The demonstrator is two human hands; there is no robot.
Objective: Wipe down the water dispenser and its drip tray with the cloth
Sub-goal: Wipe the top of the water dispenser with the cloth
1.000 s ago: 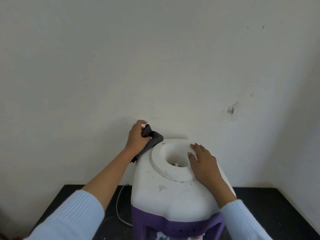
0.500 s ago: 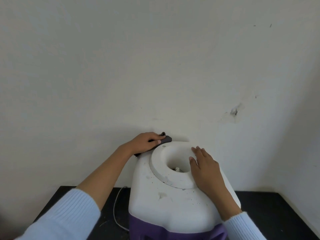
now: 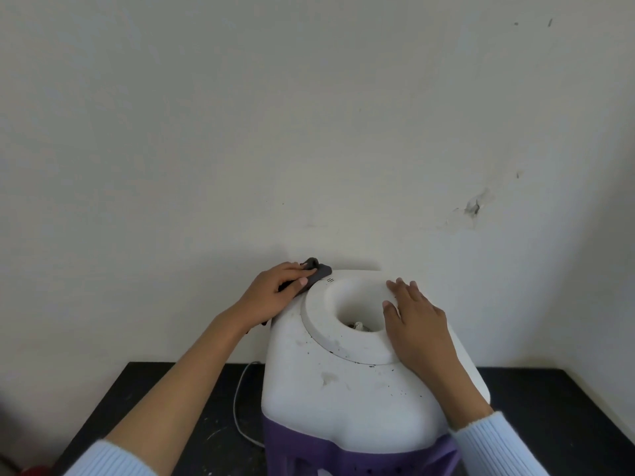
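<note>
From the head camera, you looked down on the white plastic water dispenser with a purple lower front (image 3: pixel 347 400), which stood on a black worktop (image 3: pixel 549 407) against a plain off-white wall (image 3: pixel 309 115). Its top carried a raised round collar with a deep funnel-shaped well (image 3: pixel 347 314), and dark specks and a grey smudge dotted the white surface in front of that collar. The drip tray did not show from this angle.

Your left hand (image 3: pixel 271 293) lay at the dispenser's back left corner, fingers curled down and closed over the dark grey cloth (image 3: pixel 318 271), pressing it onto the top just beside the collar's rim. A bunched end of the cloth poked out past your fingertips, close to the wall.

Your right hand (image 3: pixel 417 321) rested flat and open on the right side of the collar, fingers spread a little and pointing toward the wall, the thumb at the lip of the well, holding nothing.

Both of your forearms were bare below pale blue knitted sleeves (image 3: pixel 494 444) pushed up near the elbows. A thin white cable (image 3: pixel 237 403) curved down over the worktop just to the left of the dispenser. A chipped patch (image 3: pixel 474 207) marked the wall up to the right.
</note>
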